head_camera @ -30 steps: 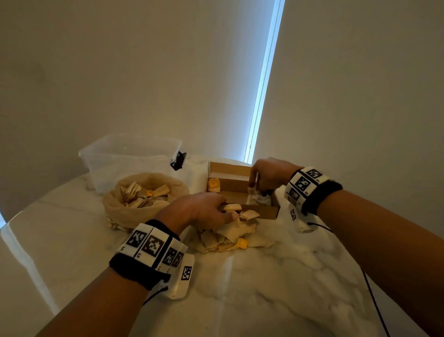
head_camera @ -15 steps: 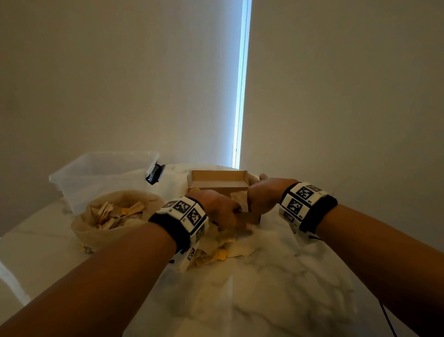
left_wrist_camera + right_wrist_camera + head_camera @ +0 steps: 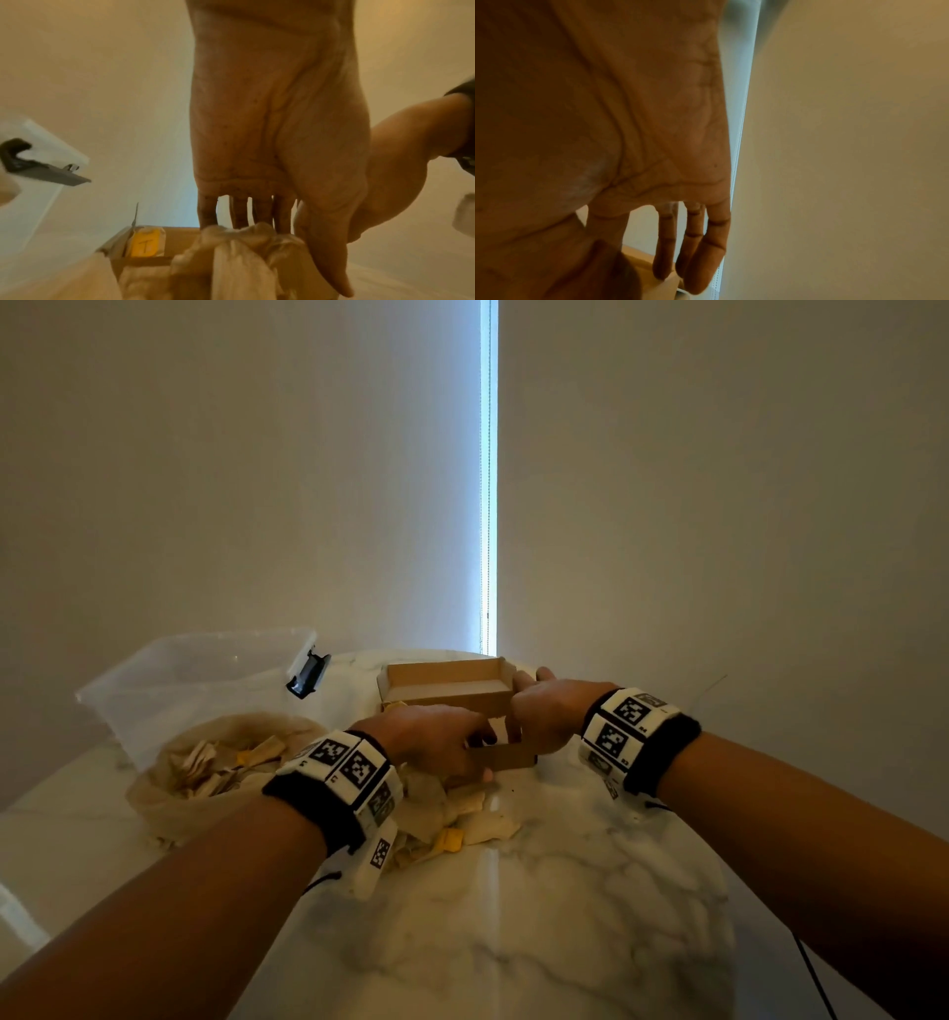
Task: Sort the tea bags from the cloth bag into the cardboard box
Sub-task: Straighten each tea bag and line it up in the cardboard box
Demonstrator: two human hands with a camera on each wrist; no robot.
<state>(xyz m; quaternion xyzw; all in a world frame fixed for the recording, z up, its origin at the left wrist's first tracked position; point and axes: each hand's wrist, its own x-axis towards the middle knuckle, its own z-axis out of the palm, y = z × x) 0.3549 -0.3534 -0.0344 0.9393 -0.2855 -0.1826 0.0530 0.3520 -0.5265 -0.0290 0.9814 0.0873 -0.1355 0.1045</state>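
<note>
While our right hand (image 3: pixel 544 716) grips the cardboard box's (image 3: pixel 447 683) right wall, our left hand (image 3: pixel 436 742) holds tea bags (image 3: pixel 241 253) at its near wall.

- Both arms are bare, with no sleeves
- left hand (image 3: pixel 436 742): a black band sits on the wrist; white blocks with black square patterns lie on top; a white tag with one more pattern hangs below; a thin black cable comes out
- right hand (image 3: pixel 547 716): the same black band and white patterned blocks; a thin black cable hangs down
</note>
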